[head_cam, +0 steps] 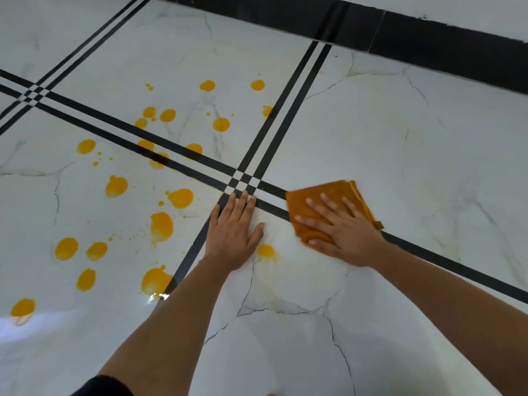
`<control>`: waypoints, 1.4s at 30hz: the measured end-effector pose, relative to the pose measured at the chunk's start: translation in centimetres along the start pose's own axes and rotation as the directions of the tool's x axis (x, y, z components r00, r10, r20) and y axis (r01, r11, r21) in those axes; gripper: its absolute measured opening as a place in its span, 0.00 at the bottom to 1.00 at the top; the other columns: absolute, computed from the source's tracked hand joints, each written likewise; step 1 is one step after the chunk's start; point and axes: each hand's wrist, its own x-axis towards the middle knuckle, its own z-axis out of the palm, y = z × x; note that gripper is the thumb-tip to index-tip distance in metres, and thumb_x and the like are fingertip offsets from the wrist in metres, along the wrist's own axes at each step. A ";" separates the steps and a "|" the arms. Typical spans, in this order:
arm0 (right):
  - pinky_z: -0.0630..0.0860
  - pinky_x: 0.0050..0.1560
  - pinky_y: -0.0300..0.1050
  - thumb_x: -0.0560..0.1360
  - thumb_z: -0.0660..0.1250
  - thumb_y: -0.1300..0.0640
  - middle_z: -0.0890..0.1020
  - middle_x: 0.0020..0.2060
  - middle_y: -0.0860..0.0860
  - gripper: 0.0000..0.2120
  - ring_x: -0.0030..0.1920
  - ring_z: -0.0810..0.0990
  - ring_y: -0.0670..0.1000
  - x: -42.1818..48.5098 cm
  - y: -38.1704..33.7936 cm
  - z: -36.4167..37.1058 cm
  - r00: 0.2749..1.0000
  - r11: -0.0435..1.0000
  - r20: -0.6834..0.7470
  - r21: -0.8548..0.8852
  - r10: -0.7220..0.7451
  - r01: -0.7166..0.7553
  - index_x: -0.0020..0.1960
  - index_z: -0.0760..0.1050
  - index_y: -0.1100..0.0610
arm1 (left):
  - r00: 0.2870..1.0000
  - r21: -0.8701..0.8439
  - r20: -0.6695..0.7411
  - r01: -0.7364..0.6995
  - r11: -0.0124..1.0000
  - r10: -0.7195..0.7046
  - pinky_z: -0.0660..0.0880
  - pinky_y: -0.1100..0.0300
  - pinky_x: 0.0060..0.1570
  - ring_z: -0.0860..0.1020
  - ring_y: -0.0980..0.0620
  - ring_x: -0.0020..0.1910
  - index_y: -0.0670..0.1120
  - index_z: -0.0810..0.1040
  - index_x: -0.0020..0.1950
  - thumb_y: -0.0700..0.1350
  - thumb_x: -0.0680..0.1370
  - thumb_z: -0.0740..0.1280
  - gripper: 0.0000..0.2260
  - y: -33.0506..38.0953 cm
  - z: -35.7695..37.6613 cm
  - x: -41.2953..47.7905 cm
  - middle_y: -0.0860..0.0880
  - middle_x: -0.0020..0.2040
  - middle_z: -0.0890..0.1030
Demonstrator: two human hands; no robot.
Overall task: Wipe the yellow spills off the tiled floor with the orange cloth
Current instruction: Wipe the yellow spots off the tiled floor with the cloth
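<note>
Several yellow spills (161,226) dot the white marble-patterned tiled floor (400,155), mostly on the left half. One small yellow spot (265,250) lies between my two hands. A folded orange cloth (328,195) lies flat on the floor right of the black tile-line crossing. My right hand (340,230) presses down on the cloth with fingers spread. My left hand (234,230) rests flat on the bare tile, fingers apart, holding nothing, just left of the cloth.
Double black lines (248,181) cross the floor and meet just beyond my left fingertips. A black skirting band (428,35) runs along the wall at the top. Faint yellowish smears show on the tile to the right.
</note>
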 end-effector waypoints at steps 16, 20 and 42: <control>0.40 0.73 0.53 0.68 0.37 0.26 0.49 0.76 0.44 0.38 0.76 0.42 0.49 -0.1 -1.4 -1.4 0.955 0.907 0.041 0.306 0.292 -0.290 0.74 0.47 0.39 | 0.998 -0.051 -0.042 0.040 0.998 -0.042 0.38 0.53 0.70 0.44 0.52 0.75 0.50 0.46 0.76 0.63 0.73 0.36 0.34 1.8 -0.6 -1.3 0.51 0.77 0.49; 0.47 0.73 0.55 0.76 0.47 0.35 0.57 0.75 0.49 0.32 0.76 0.50 0.52 -3.4 0.8 -2.3 0.869 0.763 0.000 0.478 0.494 -0.434 0.75 0.53 0.48 | 0.995 -0.126 -0.102 -0.005 0.992 -0.008 0.39 0.54 0.69 0.46 0.52 0.75 0.47 0.49 0.76 0.63 0.74 0.38 0.34 5.9 -1.9 0.1 0.48 0.77 0.52; 0.52 0.73 0.50 0.79 0.44 0.44 0.60 0.75 0.52 0.26 0.76 0.53 0.53 -1.4 -3.4 -2.5 0.971 0.929 0.031 0.285 0.237 -0.236 0.75 0.56 0.52 | 0.997 0.075 0.068 0.030 0.997 -0.035 0.33 0.39 0.68 0.39 0.45 0.75 0.56 0.35 0.74 0.71 0.71 0.34 0.35 4.9 0.9 -7.1 0.53 0.76 0.39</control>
